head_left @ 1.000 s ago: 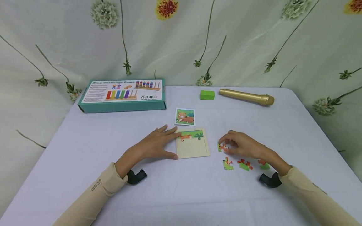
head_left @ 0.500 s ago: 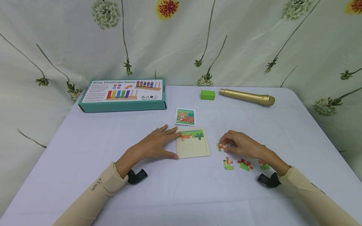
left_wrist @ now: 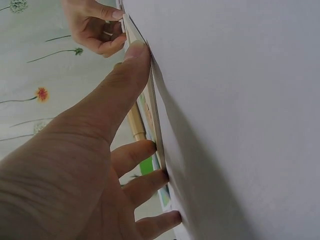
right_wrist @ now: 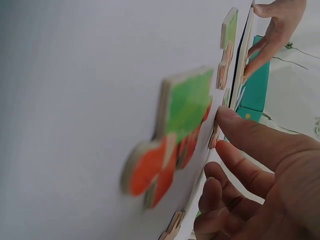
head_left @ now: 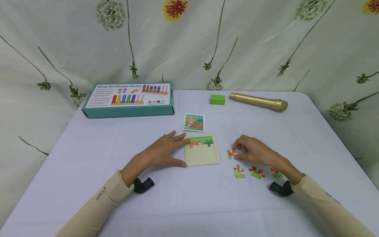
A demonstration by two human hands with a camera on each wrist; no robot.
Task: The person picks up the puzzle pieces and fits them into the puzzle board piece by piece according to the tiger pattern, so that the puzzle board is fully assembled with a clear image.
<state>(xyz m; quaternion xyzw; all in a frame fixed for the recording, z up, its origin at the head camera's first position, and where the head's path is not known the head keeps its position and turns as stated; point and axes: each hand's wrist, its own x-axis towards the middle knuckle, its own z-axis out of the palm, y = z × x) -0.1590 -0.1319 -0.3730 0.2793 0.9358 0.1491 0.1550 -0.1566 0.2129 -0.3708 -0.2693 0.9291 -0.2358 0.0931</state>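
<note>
We rest our left hand, fingers spread, on the left edge of the puzzle board; just right of the board our right hand pinches a puzzle piece, three loose pieces lying off the board's near right corner

A flower-printed cloth hangs behind the white-covered table.

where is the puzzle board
In the head view, the puzzle board lies between the left hand, which touches it, and the right hand, just below the tiger card.
</note>
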